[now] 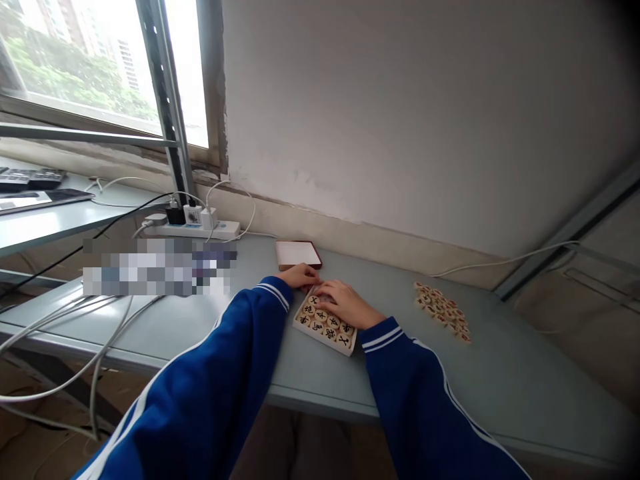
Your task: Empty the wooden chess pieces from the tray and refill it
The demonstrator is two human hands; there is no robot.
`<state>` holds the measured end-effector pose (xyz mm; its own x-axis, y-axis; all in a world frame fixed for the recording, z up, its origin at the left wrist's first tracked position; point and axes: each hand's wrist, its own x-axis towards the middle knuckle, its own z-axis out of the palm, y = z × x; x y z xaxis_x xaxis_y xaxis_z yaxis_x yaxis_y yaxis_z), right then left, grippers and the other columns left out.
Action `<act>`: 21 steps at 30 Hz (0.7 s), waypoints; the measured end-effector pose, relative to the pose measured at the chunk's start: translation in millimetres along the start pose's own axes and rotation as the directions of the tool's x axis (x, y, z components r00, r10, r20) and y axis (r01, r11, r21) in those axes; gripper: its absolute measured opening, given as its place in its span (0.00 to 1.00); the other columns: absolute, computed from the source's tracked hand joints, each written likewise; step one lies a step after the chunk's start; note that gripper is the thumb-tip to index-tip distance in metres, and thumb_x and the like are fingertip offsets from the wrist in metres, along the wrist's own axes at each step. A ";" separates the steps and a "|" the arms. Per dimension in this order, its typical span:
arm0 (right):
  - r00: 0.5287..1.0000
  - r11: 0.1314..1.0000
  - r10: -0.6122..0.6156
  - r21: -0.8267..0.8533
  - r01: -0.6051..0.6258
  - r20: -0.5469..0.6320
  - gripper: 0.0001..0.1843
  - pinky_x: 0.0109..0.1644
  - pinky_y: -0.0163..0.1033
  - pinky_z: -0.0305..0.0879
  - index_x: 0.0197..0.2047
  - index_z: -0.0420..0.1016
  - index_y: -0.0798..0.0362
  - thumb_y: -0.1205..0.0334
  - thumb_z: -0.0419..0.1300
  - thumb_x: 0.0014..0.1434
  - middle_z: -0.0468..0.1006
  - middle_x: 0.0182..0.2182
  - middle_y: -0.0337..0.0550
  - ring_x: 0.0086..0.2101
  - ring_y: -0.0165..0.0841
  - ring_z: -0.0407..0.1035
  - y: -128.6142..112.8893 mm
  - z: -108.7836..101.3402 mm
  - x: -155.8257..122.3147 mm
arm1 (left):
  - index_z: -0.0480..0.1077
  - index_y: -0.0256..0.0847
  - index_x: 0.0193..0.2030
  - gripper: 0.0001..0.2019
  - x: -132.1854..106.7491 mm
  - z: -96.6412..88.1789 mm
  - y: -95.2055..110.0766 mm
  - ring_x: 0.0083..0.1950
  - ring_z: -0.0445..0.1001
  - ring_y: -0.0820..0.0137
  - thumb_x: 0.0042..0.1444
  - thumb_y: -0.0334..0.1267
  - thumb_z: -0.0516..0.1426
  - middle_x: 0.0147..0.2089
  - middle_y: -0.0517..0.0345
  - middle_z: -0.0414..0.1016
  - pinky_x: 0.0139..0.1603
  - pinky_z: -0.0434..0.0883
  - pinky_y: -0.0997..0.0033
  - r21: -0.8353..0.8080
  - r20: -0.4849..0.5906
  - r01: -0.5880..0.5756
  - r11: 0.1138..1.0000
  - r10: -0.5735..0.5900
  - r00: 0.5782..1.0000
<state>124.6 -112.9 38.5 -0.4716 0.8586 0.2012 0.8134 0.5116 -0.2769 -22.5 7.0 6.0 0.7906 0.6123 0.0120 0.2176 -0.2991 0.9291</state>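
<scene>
A small white open box (320, 339) sits on the desk in front of me, filled with rows of round Chinese chess pieces (330, 333) marked in black. My left hand (301, 275) is at the box's far left corner, fingers curled against its edge. Over the far part of the box lies my right hand (346, 301), its fingers extended across the pieces and thumb apart; it covers the far rows. Just beyond my left hand rests a shallow box lid (299, 255), white inside with a dark red rim.
Loose chess pieces (440, 310) with red marks lie grouped on the desk (400, 373) to the right. A power strip (220, 231) with plugs and white cables (95, 360) is at the left, beside a blurred patch. A metal post (167, 93) stands by the window.
</scene>
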 end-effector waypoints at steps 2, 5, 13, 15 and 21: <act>1.000 1.000 -0.007 0.022 0.007 0.001 0.12 0.49 0.43 0.54 0.42 0.69 0.51 0.57 0.56 0.53 0.69 0.43 0.43 0.46 0.35 0.59 -1.0 -0.7 -0.4 | 0.69 0.32 0.25 0.20 -0.4 0.0 -2.2 0.18 0.62 0.79 0.37 0.51 0.60 0.16 0.63 0.65 0.21 0.60 0.78 -0.028 -0.037 0.010 1.000 -0.011 0.999; 0.999 0.992 0.003 0.128 0.002 -0.038 0.12 0.46 0.39 0.56 0.38 0.68 0.51 0.60 0.60 0.49 0.71 0.38 0.40 0.42 0.32 0.62 -4.7 1.6 0.3 | 0.68 0.32 0.24 0.21 -1.1 -0.3 -4.8 0.18 0.63 0.78 0.35 0.51 0.61 0.16 0.63 0.66 0.21 0.61 0.77 -0.075 -0.064 0.016 0.997 -0.021 0.998; 0.945 0.956 0.145 0.288 -0.058 -0.292 0.12 0.42 0.36 0.59 0.42 0.65 0.48 0.57 0.55 0.52 0.71 0.36 0.37 0.35 0.29 0.65 11.4 -14.5 -9.1 | 0.69 0.33 0.38 0.27 -3.3 -1.8 -3.6 0.18 0.61 0.79 0.34 0.53 0.62 0.17 0.65 0.65 0.19 0.59 0.79 -0.068 0.026 -0.017 0.998 0.019 0.999; 0.934 0.950 0.229 0.272 -0.153 -0.276 0.13 0.41 0.37 0.60 0.41 0.67 0.48 0.54 0.52 0.54 0.72 0.36 0.38 0.34 0.31 0.65 33.0 -23.1 -20.6 | 0.70 0.33 0.38 0.27 -5.3 -1.8 -2.6 0.17 0.58 0.80 0.35 0.53 0.62 0.16 0.66 0.63 0.17 0.54 0.79 -0.035 0.039 -0.050 0.998 0.052 0.998; 0.893 0.909 0.414 0.129 -0.396 -0.177 0.17 0.43 0.42 0.61 0.38 0.71 0.48 0.47 0.50 0.53 0.72 0.39 0.44 0.41 0.38 0.64 101.9 -20.1 -59.6 | 0.71 0.31 0.31 0.26 -3.6 -1.0 -5.7 0.14 0.46 0.82 0.34 0.56 0.61 0.11 0.69 0.53 0.16 0.42 0.76 0.005 0.018 -0.085 0.996 0.085 0.996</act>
<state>242.4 -112.6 17.2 -0.0243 0.9725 0.2316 0.8820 0.1299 -0.4531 -27.2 7.3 1.0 0.8164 0.5714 0.0841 0.1522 -0.3533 0.9230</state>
